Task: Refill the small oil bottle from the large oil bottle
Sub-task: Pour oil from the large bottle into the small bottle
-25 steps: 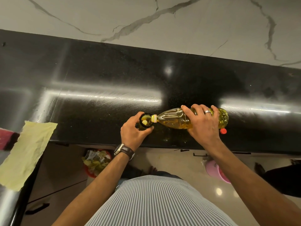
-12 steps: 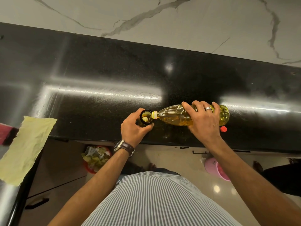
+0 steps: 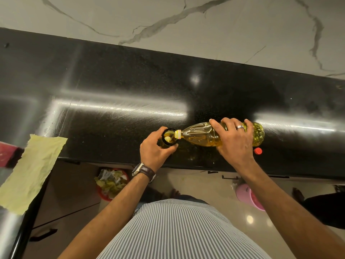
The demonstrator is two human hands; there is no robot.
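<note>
We take the small oil bottle [image 3: 169, 136] as landmark; it stands upright on the black worktop [image 3: 112, 86] close to the front edge, mouth open and facing up. Our left hand [image 3: 155, 149] wraps around its near side, thumb and fingers curled on it, likely to stop it tipping while we pour. Just right of it, the large oil bottle [image 3: 202, 136] lies almost flat, neck touching the small bottle's rim so the yellow oil runs straight into the mouth. Our right hand [image 3: 234, 139] grips the large bottle's body from above, fingers curled over it, which lets us set the tilt. Further right, past the large bottle's base, a red cap [image 3: 258, 151] sits on the worktop, off so oil can flow. Far left of the small bottle lies a yellow cloth [image 3: 31, 171]. Fill level: can't tell.
</note>
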